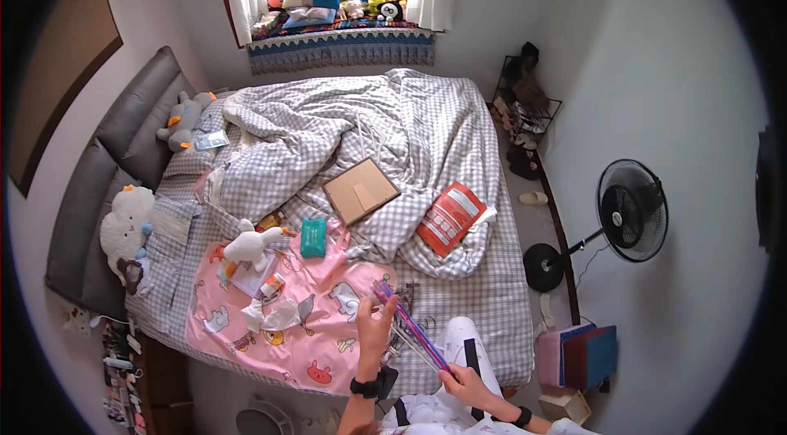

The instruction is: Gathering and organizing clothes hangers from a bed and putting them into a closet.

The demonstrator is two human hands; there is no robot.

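Note:
My right hand grips the lower end of a bundle of thin purple, blue and pink rods, which look like clothes hangers. The bundle slants up and left over the bed's near edge. At its upper end is my left hand, thumb and fingertips raised beside the rods; whether they pinch them is unclear. Thin silver rods lie along the bundle's underside. Dark, thin hook-like pieces rest on the checked sheet just behind. Below my left hand spreads a pink cartoon-print cloth.
On the bed are a rumpled checked quilt, a backed picture frame, a red packet, a green wipes pack, a white plush toy, an orange-and-white bottle and crumpled tissues. A standing fan is at right.

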